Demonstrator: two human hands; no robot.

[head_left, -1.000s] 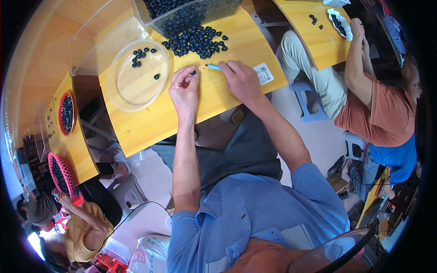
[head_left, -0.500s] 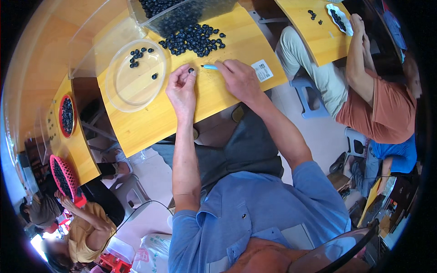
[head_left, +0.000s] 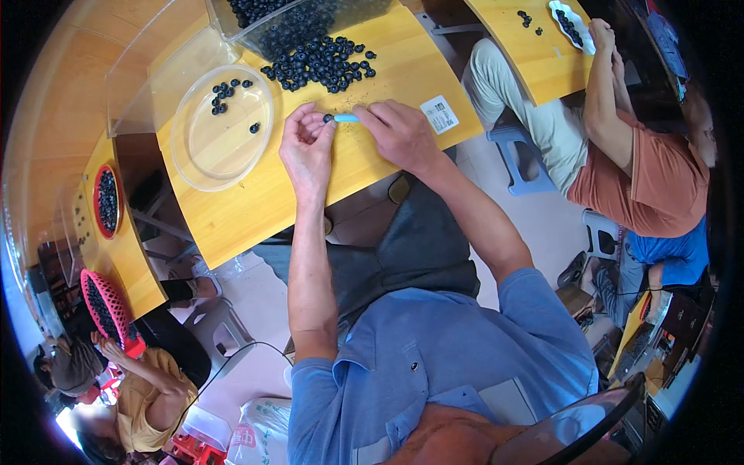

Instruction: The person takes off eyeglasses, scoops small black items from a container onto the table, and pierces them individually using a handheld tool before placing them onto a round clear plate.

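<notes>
My left hand (head_left: 308, 147) pinches a small round black bead-like piece (head_left: 328, 118) between thumb and fingertips. In my right hand (head_left: 399, 133) is a slim light-blue pen-like tool (head_left: 346, 118), whose tip meets that piece. What kind of tip it has is too small to tell. Just beyond my hands lies a loose heap of the same black pieces (head_left: 325, 66). To the left, a shallow clear oval lid or tray (head_left: 186, 167) holds several of them. Dark crumbs are scattered on the wooden table (head_left: 240, 217) near the tool.
A clear plastic bin (head_left: 287, 23) full of black pieces stands at the far edge. A white label card (head_left: 440, 115) lies right of my right hand. Other people work at side tables, with a pink basket (head_left: 105, 306), a red bowl (head_left: 108, 201) and a white dish (head_left: 572, 27).
The blue tool's tip has moved left from a small distance away and now touches the piece in my left hand. The whole view has shifted slightly.
</notes>
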